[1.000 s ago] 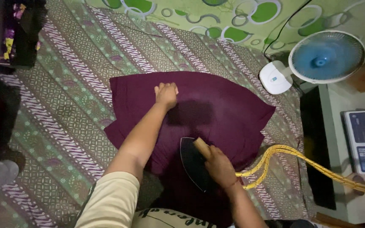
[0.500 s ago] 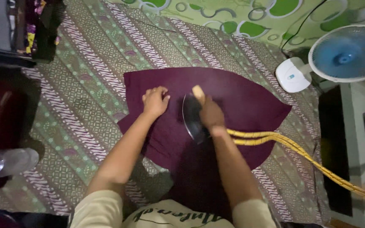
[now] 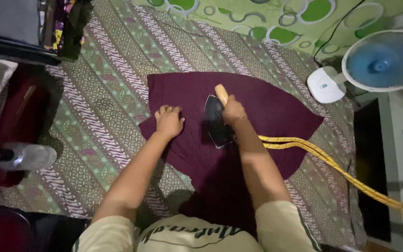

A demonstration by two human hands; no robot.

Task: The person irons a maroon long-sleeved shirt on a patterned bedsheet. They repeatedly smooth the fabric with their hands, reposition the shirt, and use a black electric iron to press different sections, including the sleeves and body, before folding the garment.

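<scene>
Maroon cloth (image 3: 257, 107), a soft matte piece with a straight top edge and a rounded lower edge, lies spread flat in the middle of a patterned mat (image 3: 103, 93) on the floor. The person's right hand (image 3: 233, 112) is wrapped tight around the pale wooden handle of a dark iron (image 3: 216, 125), a wedge with its point toward the person and its smooth metal body resting on the cloth near the centre. The left hand (image 3: 169, 121) lies palm down with fingers slightly spread, pressing the cloth's left part flat and gripping nothing. A yellow braided cord (image 3: 332, 163) runs from the iron across the cloth's right side and off toward the lower right edge. The mat is woven-looking fabric in green and brown, with diagonal bands of small white and purple motifs. Beyond it, at the top, lies a bright green sheet (image 3: 257, 18) printed with white rings and ovals. At the upper right stands a small fan (image 3: 383, 60) with a round blue grille and a white base, a thin black wire trailing above it. A clear plastic bottle (image 3: 26, 156) lies on its side at the left edge, beside dark red things that are too dim to make out. The room is dimly lit, and the person's beige short sleeves fill the bottom of the view.
</scene>
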